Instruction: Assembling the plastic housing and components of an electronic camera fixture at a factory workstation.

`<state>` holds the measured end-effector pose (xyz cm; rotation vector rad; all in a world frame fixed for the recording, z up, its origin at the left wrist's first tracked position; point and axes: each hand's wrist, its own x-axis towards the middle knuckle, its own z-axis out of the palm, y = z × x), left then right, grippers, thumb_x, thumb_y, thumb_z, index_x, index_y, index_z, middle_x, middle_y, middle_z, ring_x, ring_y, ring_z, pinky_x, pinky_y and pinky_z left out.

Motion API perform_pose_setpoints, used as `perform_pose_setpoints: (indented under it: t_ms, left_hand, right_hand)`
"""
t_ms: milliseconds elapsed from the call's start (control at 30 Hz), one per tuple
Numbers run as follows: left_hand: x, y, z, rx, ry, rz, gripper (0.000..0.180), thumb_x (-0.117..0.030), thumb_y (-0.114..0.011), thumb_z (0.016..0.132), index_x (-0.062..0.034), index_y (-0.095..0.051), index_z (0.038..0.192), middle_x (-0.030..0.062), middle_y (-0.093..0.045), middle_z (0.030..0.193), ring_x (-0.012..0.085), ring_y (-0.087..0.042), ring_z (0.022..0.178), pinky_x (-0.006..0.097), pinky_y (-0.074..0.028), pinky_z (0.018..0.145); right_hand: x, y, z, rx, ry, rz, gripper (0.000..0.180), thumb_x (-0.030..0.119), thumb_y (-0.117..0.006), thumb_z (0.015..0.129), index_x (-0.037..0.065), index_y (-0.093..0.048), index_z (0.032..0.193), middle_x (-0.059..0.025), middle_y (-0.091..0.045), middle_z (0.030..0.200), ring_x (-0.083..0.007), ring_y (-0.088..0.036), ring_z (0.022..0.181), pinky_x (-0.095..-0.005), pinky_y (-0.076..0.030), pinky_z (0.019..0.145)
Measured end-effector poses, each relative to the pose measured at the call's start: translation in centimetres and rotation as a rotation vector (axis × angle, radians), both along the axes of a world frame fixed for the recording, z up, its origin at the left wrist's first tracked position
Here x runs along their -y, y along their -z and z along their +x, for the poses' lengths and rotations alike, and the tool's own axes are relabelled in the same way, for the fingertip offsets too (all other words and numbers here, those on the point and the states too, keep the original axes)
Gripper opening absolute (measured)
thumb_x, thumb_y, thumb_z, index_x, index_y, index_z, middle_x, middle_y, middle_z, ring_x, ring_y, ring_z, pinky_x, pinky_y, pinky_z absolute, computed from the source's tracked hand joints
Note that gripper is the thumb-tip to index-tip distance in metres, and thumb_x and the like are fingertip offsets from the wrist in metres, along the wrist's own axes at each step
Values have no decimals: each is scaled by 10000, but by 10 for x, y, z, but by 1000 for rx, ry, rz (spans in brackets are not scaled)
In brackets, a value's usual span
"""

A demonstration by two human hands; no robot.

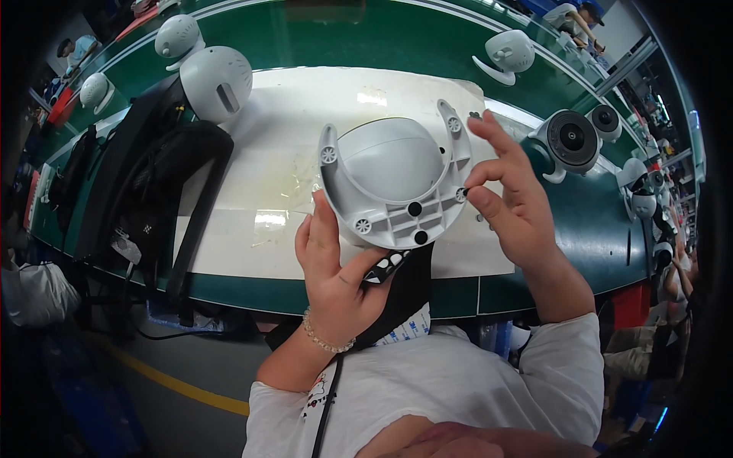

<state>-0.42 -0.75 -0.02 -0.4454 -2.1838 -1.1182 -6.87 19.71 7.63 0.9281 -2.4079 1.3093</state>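
White shirt (466, 382) fronts the counter's (456, 298) near edge. Left hand (332, 286) grips a housing (385, 160), right hand (521, 208) a black dot (465, 192); pale sheet (267, 179) spreads leftward.

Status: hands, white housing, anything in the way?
Left hand gripping white housing and dotted strip. Right hand pinching small dark piece at housing's base. Black dots on base. Nothing seen blocking.

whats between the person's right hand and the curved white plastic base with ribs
In the head view, a small black piece lies between the right hand and the curved white plastic base; its exact shape is unclear.
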Motion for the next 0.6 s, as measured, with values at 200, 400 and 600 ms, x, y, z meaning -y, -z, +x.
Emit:
perform_pose_setpoints:
  t_ms: [200, 400, 600]
  left_hand:
    - [-2, 3, 1, 6, -51, -17, 256, -90, -681, 559, -85, -664, 814, 322, -206, 1363, 366, -255, 1284, 473, -166, 981]
    - [-3, 3, 2, 54, -71, -26, 235, -108, -694, 567, -93, -659, 799, 332, -200, 1359, 364, -249, 1288, 481, -138, 991]
    - [-2, 1, 1, 59, -78, -44, 221, -150, -715, 592, -93, -645, 795, 342, -209, 1349, 372, -244, 1289, 481, -117, 1002]
  right_hand:
    - [3, 7, 3, 47, -20, -35, 73, 130, -610, 805, 72, -601, 849, -133, -413, 1293, -332, -275, 1278, -411, -237, 1011]
    - [-2, 13, 6, -318, 127, 170, 143, 203, -635, 784, 121, -645, 902, -103, -498, 1214, -283, -367, 1221, -385, -236, 989]
    - [-20, 20, -2, -743, 165, 552, 364, 474, -530, 803, 179, -653, 977, -71, -527, 1173, -265, -411, 1181, -424, -196, 988]
